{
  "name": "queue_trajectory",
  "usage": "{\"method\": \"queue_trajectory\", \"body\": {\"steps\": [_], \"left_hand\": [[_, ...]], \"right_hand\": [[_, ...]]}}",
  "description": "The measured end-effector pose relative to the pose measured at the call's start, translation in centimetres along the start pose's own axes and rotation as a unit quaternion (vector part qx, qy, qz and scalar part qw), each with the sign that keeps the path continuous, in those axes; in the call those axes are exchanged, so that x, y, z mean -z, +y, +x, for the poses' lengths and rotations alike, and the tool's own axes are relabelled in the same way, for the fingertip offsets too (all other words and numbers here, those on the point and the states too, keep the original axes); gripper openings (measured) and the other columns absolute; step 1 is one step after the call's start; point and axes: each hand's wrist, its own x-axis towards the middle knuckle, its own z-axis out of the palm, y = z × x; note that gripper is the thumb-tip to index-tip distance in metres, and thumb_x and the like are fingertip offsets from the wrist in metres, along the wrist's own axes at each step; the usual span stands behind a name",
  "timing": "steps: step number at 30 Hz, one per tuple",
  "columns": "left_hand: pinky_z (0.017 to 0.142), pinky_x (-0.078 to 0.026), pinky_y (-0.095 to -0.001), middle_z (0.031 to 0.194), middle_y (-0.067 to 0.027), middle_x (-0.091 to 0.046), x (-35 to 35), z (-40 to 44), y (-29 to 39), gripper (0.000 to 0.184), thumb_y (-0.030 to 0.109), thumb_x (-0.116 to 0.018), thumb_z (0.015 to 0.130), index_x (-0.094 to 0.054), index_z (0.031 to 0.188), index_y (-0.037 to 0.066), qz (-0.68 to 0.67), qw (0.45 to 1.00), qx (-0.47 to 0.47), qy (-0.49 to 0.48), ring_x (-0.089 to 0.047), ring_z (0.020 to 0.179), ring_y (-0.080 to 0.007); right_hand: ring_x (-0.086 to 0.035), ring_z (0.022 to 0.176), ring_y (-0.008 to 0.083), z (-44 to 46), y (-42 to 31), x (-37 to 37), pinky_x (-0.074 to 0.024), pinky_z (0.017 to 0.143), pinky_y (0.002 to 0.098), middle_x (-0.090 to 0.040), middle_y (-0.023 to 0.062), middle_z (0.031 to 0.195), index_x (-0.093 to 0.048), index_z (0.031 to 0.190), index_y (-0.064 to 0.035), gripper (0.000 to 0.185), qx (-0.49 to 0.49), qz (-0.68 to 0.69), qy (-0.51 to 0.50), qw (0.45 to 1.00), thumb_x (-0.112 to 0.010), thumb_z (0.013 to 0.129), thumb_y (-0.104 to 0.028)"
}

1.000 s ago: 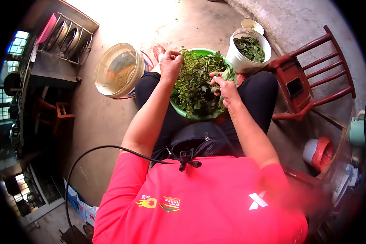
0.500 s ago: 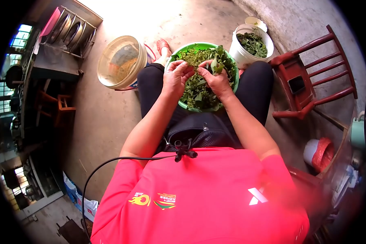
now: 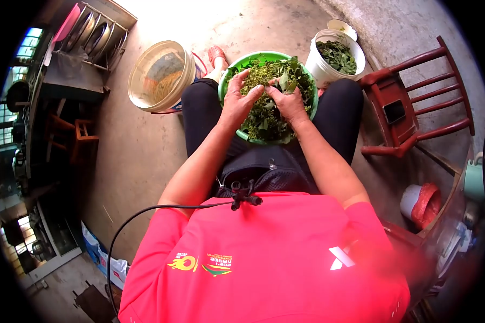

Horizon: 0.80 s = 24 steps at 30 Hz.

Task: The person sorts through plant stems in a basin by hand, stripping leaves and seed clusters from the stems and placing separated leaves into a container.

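A green basin point(image 3: 302, 116) heaped with leafy stems and small green buds point(image 3: 264, 123) rests between my knees. Over its left part is my left hand point(image 3: 238, 102), fingers apart, its thumb tip close to my right thumb; nothing clear shows in its grasp. My right hand point(image 3: 289, 103), over the right part of the basin, has its fingers closed on green leaves point(image 3: 285, 83) that stick up past the fingers. Behind the basin to the right stands a white bucket point(image 3: 321, 72) with picked leaves point(image 3: 337, 56) in it.
A large cream bucket point(image 3: 161, 78) lies tilted at the left. To the right is a red wooden chair point(image 3: 396, 110) with a dark phone-like object on its seat. A small bowl point(image 3: 342, 27) sits behind the white bucket. A rack of pans point(image 3: 94, 37) is at the upper left.
Both hands came together over the basin from being apart. Since the last earlier frame, the fingers of my left hand have spread and lifted. My right hand keeps its leaves.
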Motion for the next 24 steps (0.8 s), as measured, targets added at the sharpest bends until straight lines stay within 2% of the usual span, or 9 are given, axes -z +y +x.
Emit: {"method": "queue_trajectory", "body": {"steps": [2, 3, 5, 6, 7, 8, 11, 18, 24], "left_hand": [[0.078, -0.045, -0.0253, 0.117, -0.006, -0.055, -0.1, 0.1, 1.5, 0.035, 0.018, -0.062, 0.087, -0.053, 0.12, 0.008, -0.232, 0.964, 0.12, -0.054, -0.054, 0.097, -0.0117], [0.078, -0.045, -0.0253, 0.117, -0.006, -0.055, -0.1, 0.4, 0.8, 0.035, 0.018, -0.062, 0.087, -0.053, 0.12, 0.008, -0.232, 0.964, 0.119, -0.054, -0.054, 0.097, -0.0117], [0.072, -0.044, -0.0218, 0.099, -0.0013, -0.061, -0.4, 1.1, -1.1, 0.021, 0.015, -0.062, 0.088, -0.059, 0.106, 0.006, -0.22, 0.968, 0.113, -0.049, -0.053, 0.084, -0.0065], [0.072, -0.044, -0.0218, 0.099, -0.0013, -0.061, -0.5, 1.0, -1.0, 0.021, 0.015, -0.062, 0.088, -0.059, 0.106, 0.006, -0.221, 0.967, 0.114, -0.05, -0.053, 0.084, -0.0065], [0.07, -0.043, -0.0211, 0.092, 0.0009, -0.061, -0.6, 1.0, -1.0, 0.017, 0.015, -0.063, 0.087, -0.06, 0.101, 0.006, -0.229, 0.965, 0.12, -0.04, -0.053, 0.08, -0.0057], [0.069, -0.043, -0.0205, 0.085, 0.0031, -0.061, -0.6, 0.9, -0.9, 0.013, 0.015, -0.063, 0.087, -0.06, 0.095, 0.006, -0.238, 0.963, 0.125, -0.028, -0.052, 0.076, -0.0049], [0.067, -0.043, -0.0208, 0.084, 0.0023, -0.061, -1.3, 0.7, -0.9, 0.011, 0.013, -0.063, 0.086, -0.06, 0.093, 0.006, -0.276, 0.952, 0.128, -0.017, -0.052, 0.073, -0.005], [0.066, -0.045, -0.0217, 0.085, 0.0007, -0.063, -2.2, 0.6, -0.4, 0.008, 0.012, -0.063, 0.086, -0.061, 0.091, 0.006, -0.312, 0.94, 0.137, -0.024, -0.055, 0.073, -0.0058], [0.064, -0.046, -0.0225, 0.087, 0.0002, -0.064, -2.2, 0.8, -0.1, 0.009, 0.012, -0.063, 0.086, -0.061, 0.092, 0.006, -0.3, 0.942, 0.142, -0.038, -0.057, 0.075, -0.007]], "right_hand": [[-0.056, 0.073, 0.0107, 0.3, 0.4, -0.1, -0.046, 0.07, 0.0267, -0.062, 0.001, 0.08, -0.061, 0.088, -0.0038, 0.015, -0.011, 0.013, -0.013, 1.0, -0.069, 0.08, -0.014], [-0.056, 0.071, 0.0102, 0.5, 1.2, -0.2, -0.046, 0.066, 0.0261, -0.062, 0.0002, 0.08, -0.061, 0.088, -0.0055, 0.014, 0.004, 0.037, -0.017, 0.999, -0.069, 0.081, -0.014], [-0.055, 0.07, 0.0096, 0.4, 1.4, -0.1, -0.046, 0.062, 0.0255, -0.062, -0.0006, 0.081, -0.061, 0.089, -0.0071, 0.013, 0.018, 0.06, -0.019, 0.998, -0.069, 0.081, -0.014], [-0.055, 0.067, 0.0087, 0.2, 0.8, -0.1, -0.0441, 0.056, 0.0245, -0.061, -0.0008, 0.081, -0.06, 0.089, -0.0087, 0.013, -0.046, 0.115, -0.004, 0.992, -0.068, 0.082, -0.015], [-0.054, 0.065, 0.0077, 0.1, 0.3, -0.1, -0.0422, 0.05, 0.0234, -0.061, -0.0011, 0.081, -0.059, 0.09, -0.0102, 0.013, -0.109, 0.17, 0.011, 0.979, -0.068, 0.082, -0.016], [-0.054, 0.065, 0.0077, 0.1, -0.2, -0.1, -0.0422, 0.05, 0.0234, -0.061, -0.0011, 0.081, -0.059, 0.09, -0.0102, 0.013, -0.109, 0.169, 0.012, 0.98, -0.068, 0.082, -0.016], [-0.052, 0.06, 0.0077, 0.2, -0.8, -0.3, -0.037, 0.044, 0.0215, -0.06, -0.002, 0.078, -0.058, 0.095, -0.0126, 0.015, -0.219, 0.225, 0.045, 0.948, -0.067, 0.084, -0.019], [-0.049, 0.058, 0.0082, 0.1, -0.4, -0.4, -0.0337, 0.041, 0.0223, -0.058, -0.0023, 0.08, -0.058, 0.095, -0.0131, 0.011, -0.213, 0.379, 0.09, 0.896, -0.064, 0.086, -0.015], [-0.047, 0.058, 0.0089, 0.3, -1.1, 0.2, -0.0344, 0.043, 0.0224, -0.058, -0.0009, 0.08, -0.057, 0.093, -0.0118, 0.008, -0.218, 0.406, 0.075, 0.884, -0.062, 0.087, -0.011]]}}
